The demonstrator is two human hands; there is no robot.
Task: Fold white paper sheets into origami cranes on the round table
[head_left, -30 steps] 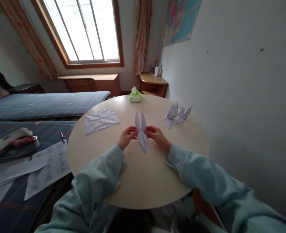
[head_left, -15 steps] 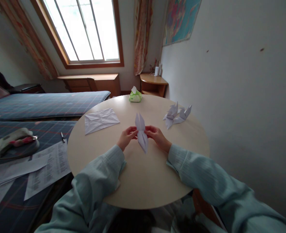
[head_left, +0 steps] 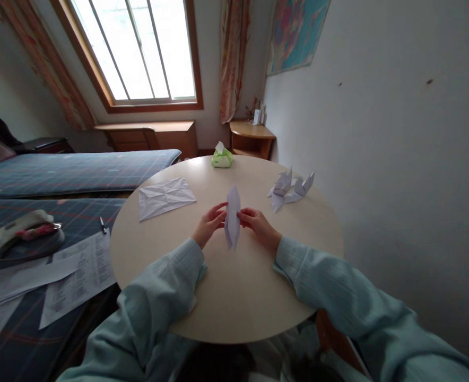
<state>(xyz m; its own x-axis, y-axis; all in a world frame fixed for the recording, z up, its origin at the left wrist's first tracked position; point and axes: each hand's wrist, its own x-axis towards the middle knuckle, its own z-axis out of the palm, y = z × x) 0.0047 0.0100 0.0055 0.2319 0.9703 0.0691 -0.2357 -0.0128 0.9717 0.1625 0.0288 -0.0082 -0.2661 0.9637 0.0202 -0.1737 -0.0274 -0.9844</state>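
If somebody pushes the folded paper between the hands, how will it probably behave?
The folded paper is probably light, since it looks like ordinary paper. Its folded layers may keep the middle fairly stiff, but the narrow ends could bend easily.

Round table (head_left: pixel 234 302): pale top, smooth. Creased paper sheet (head_left: pixel 166 197) lying flat, left side. Green tissue pack (head_left: pixel 222 159) at far edge, tissue protruding. Folded paper figures (head_left: pixel 283 187) grouped at right, close together. Plaid bed (head_left: pixel 87 208), left of table: printed sheets (head_left: pixel 84 276) overlapping, dark pen (head_left: pixel 103 225) at their upper edge. Wooden corner unit (head_left: pixel 240 129): white box (head_left: pixel 257 117) on top.
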